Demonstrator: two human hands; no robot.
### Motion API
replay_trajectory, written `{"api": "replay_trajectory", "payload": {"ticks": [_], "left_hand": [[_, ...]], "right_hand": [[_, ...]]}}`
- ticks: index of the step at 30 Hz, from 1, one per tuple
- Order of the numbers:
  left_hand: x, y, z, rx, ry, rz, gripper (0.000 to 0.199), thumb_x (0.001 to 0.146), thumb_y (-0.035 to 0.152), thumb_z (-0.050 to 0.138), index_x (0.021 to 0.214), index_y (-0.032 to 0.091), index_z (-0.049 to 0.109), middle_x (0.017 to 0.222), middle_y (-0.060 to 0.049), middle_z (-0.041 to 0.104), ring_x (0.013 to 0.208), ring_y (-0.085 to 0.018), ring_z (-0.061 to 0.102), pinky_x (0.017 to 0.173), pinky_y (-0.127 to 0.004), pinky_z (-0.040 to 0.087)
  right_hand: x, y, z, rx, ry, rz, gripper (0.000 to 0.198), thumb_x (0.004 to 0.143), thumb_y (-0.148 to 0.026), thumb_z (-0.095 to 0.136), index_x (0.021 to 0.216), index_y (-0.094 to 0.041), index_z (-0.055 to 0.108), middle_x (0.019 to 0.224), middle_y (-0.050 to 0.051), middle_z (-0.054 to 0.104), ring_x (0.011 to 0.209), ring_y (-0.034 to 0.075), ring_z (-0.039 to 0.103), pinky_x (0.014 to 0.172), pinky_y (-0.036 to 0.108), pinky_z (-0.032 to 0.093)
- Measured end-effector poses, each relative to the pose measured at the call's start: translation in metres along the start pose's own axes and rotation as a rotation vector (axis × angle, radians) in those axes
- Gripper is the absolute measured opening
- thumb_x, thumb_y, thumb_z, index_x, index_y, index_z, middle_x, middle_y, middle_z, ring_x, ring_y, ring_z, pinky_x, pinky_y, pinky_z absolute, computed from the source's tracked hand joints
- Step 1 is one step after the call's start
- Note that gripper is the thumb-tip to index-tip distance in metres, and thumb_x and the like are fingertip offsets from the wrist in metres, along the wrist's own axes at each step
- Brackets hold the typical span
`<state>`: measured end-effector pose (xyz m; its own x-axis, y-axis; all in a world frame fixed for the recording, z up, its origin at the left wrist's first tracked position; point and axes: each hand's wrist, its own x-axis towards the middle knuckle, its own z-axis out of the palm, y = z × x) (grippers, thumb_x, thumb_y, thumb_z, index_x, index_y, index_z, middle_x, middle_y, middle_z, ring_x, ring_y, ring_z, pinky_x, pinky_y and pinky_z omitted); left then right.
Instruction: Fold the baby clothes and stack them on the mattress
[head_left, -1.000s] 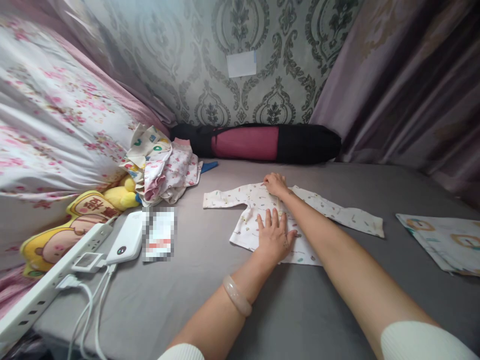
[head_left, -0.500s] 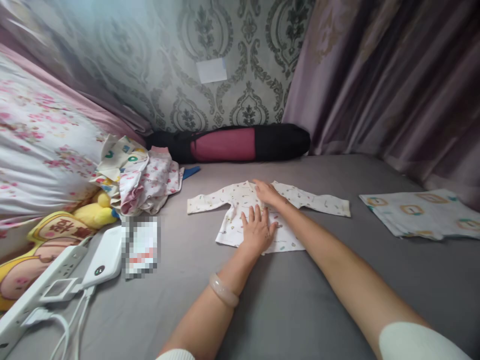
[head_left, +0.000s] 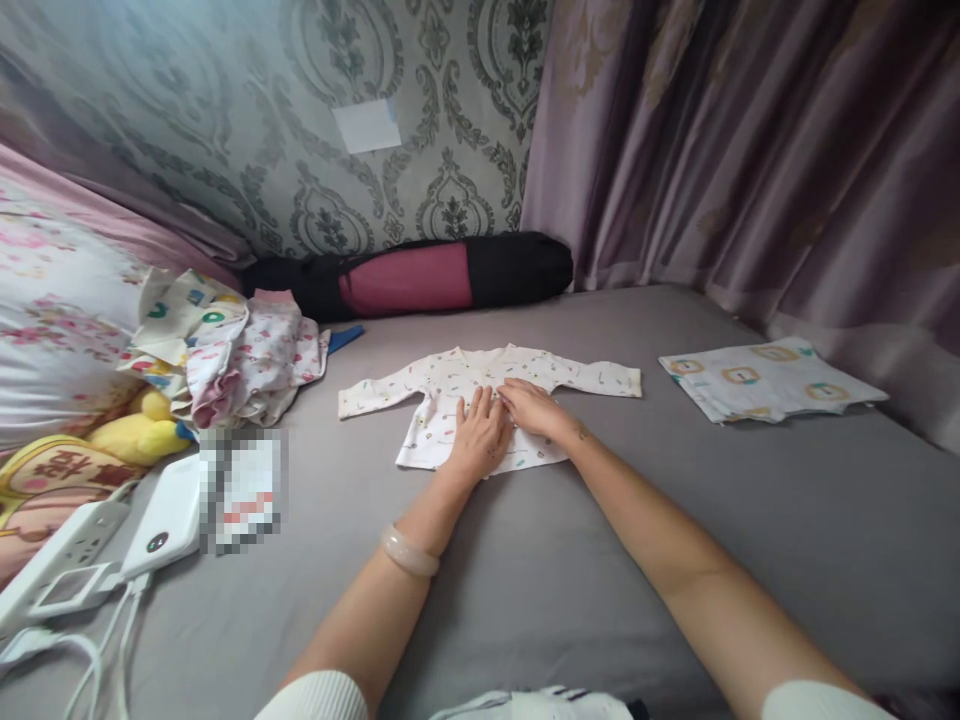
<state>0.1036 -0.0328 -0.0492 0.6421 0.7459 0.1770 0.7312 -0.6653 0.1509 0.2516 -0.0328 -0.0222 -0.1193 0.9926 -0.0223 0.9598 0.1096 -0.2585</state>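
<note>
A small white long-sleeved baby top with tiny coloured prints lies spread on the grey sheet, both sleeves stretched out sideways. My left hand rests on the middle of its body, palm down with fingers extended. Against the left fingers, on the front of the top, lies my right hand, its fingers extended and slightly bent over the cloth. The hands and right forearm cover part of the lower front. A pale bangle circles my left wrist.
Folded printed cloth lies right. Heaped baby clothes sit left, near a yellow plush toy, a white power bank and a power strip with cables. A black-and-maroon roll bag lines the wall. White fabric shows at the bottom edge.
My right hand has come down from the top's neckline to its middle, beside my left hand. The view has swung right, and white fabric now shows at the bottom edge.
</note>
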Motion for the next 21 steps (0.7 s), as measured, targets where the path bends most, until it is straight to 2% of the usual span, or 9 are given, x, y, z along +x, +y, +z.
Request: {"api": "replay_trajectory", "payload": {"ticks": [5,8,12,14,17,19,21], "left_hand": [[-0.001,0.003,-0.001,-0.047,-0.074,0.044,0.046,0.099,0.031,0.026,0.141,0.015,0.038,0.149,-0.015,0.039,0.142,-0.028,0.03,0.113,-0.054,0.025],[-0.001,0.002,0.0,-0.027,-0.078,0.057,0.047,0.099,0.031,0.028,0.143,0.017,0.036,0.149,-0.016,0.039,0.141,-0.03,0.031,0.112,-0.057,0.025],[-0.002,0.003,-0.001,-0.013,-0.06,0.102,0.043,0.099,0.032,0.032,0.139,0.021,0.044,0.147,-0.017,0.042,0.14,-0.032,0.033,0.11,-0.06,0.026],[-0.003,0.004,-0.003,-0.03,-0.035,0.151,0.04,0.099,0.032,0.033,0.135,0.023,0.048,0.145,-0.014,0.045,0.139,-0.031,0.034,0.111,-0.06,0.024],[-0.004,0.006,-0.004,-0.076,-0.014,0.243,0.038,0.099,0.029,0.032,0.13,0.023,0.051,0.141,-0.011,0.049,0.137,-0.028,0.037,0.112,-0.058,0.026],[-0.004,0.008,-0.004,-0.111,-0.004,0.29,0.037,0.099,0.028,0.031,0.128,0.02,0.053,0.139,-0.012,0.052,0.134,-0.027,0.042,0.11,-0.052,0.032],[-0.003,0.008,-0.004,-0.143,0.021,0.325,0.037,0.099,0.027,0.031,0.125,0.018,0.055,0.134,-0.013,0.056,0.129,-0.025,0.047,0.107,-0.045,0.038]], "right_hand": [[-0.008,0.004,-0.014,0.05,-0.131,-0.036,0.032,0.091,-0.018,0.047,0.119,-0.018,0.062,0.136,0.012,0.054,0.124,0.023,0.049,0.1,0.03,0.038],[-0.011,0.011,-0.027,0.075,-0.189,-0.026,0.028,0.088,-0.021,0.052,0.111,-0.017,0.066,0.123,0.012,0.063,0.114,0.023,0.058,0.092,0.029,0.042],[-0.014,0.026,-0.041,0.201,-0.214,-0.072,0.021,0.084,-0.02,0.053,0.093,-0.019,0.073,0.099,0.006,0.073,0.094,0.019,0.065,0.079,0.023,0.045],[-0.014,0.033,-0.045,0.33,-0.188,-0.062,0.02,0.084,-0.018,0.052,0.087,-0.018,0.073,0.09,0.004,0.074,0.083,0.016,0.066,0.071,0.021,0.046],[-0.013,0.047,-0.047,0.58,-0.121,0.041,0.02,0.086,-0.019,0.051,0.085,-0.014,0.071,0.083,0.006,0.074,0.069,0.013,0.066,0.062,0.02,0.047],[-0.013,0.062,-0.046,0.67,-0.01,0.133,0.02,0.087,-0.02,0.051,0.083,-0.014,0.07,0.076,0.005,0.072,0.061,0.012,0.064,0.059,0.019,0.047],[-0.012,0.082,-0.045,0.651,0.152,0.245,0.02,0.087,-0.02,0.052,0.081,-0.014,0.07,0.072,0.003,0.071,0.057,0.01,0.062,0.058,0.018,0.046]]}}
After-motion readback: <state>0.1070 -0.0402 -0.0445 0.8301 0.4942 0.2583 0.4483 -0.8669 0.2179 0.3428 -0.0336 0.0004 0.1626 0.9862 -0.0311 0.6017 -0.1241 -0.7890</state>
